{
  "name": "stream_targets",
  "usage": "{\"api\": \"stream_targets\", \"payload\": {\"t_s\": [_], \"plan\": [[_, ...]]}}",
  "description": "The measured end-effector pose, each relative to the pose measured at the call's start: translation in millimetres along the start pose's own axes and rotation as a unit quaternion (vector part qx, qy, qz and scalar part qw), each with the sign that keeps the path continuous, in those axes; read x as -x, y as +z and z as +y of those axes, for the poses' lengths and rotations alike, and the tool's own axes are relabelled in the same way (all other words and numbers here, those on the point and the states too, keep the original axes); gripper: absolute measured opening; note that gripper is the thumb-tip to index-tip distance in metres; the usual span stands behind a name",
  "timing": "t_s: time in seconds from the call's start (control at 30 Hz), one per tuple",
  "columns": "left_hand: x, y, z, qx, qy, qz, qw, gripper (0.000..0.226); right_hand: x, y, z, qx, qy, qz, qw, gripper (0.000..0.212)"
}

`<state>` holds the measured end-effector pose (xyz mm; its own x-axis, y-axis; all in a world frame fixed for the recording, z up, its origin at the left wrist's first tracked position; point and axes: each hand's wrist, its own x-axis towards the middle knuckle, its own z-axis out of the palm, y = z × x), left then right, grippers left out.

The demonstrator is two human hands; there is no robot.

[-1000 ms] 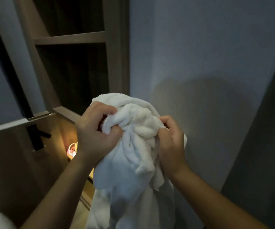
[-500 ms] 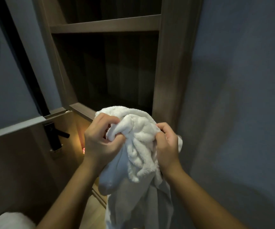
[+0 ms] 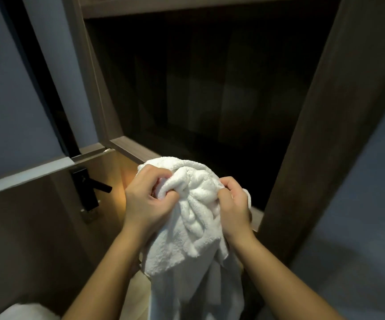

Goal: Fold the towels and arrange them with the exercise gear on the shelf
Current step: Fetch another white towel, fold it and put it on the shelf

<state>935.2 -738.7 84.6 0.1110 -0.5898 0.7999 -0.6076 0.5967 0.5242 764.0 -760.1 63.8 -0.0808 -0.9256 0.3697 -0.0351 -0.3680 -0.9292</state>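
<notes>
Gripping the bunched towel, both hands' fingers curl tight.

We record one wooden shelf: upper board across the top, lower board beneath, panelled compartment between, too dark for us to tell what lies there.

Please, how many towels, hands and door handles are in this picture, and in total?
Towels: 2, the bunched white towel held up and what seems another towel at the bottom left.
Hands: 2, the left hand and the right hand.
Door handles: 1, the black door handle.
Total: 5.
</notes>
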Motion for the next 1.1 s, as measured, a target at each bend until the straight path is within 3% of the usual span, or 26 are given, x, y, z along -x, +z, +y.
{"api": "stream_targets", "payload": {"t_s": [0.27,0.5,0.6,0.87,1.1], "plan": [[-40.4,-0.1,-130.8,0.056,-0.004,-0.102,0.993,0.017,-33.7,97.0,62.3,0.006,0.061,0.147,0.987,0.017],[-28.2,-18.4,-199.0,0.106,0.039,-0.164,0.98,0.013,-12.4,151.0,102.3,0.027,0.076,0.203,0.976,0.014],[2.7,-25.3,-225.6,0.129,0.049,-0.156,0.978,0.011,7.6,169.1,132.4,0.034,0.071,0.221,0.972,0.013],[126.0,-87.7,-280.5,0.18,0.121,-0.076,0.973,0.01,117.2,229.6,189.1,0.069,-0.048,0.251,0.964,0.022],[173.6,-155.4,-276.0,0.241,0.09,-0.083,0.963,0.013,203.0,277.5,157.0,0.084,-0.056,0.283,0.954,0.015]]}}
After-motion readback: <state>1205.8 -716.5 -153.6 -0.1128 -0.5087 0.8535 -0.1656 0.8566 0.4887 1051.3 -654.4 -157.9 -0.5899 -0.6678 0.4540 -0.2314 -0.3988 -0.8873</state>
